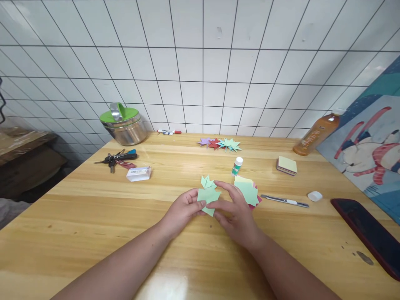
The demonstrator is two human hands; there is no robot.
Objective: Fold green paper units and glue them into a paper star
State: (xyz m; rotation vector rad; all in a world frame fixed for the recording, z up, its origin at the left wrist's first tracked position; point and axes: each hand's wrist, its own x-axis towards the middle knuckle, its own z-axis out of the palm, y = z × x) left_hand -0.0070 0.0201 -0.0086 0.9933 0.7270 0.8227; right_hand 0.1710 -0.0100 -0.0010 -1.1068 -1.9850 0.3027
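My left hand (184, 208) pinches a light green sheet of paper (208, 195) between thumb and fingers, above the table's middle. My right hand (236, 212) is at the sheet's right side, one fingertip lying on its face and the thumb by its lower edge. Its index finger stretches toward a folded green paper piece (206, 182) just beyond the sheet. Whether that piece is joined to the sheet I cannot tell. Beside my right hand lies a pile of green, yellow and pink papers (246, 191). A glue stick (237, 166) stands capped or with its white top up behind the pile.
Pointed paper stars (229, 144) lie near the tiled wall. Rightward are a utility knife (285, 201), a white cap (314, 196), a paper stack (286, 165), a drink bottle (317, 133) and a phone (368, 233). Leftward are keys (117, 157), a small white box (139, 173) and a green-lidded pot (125, 127).
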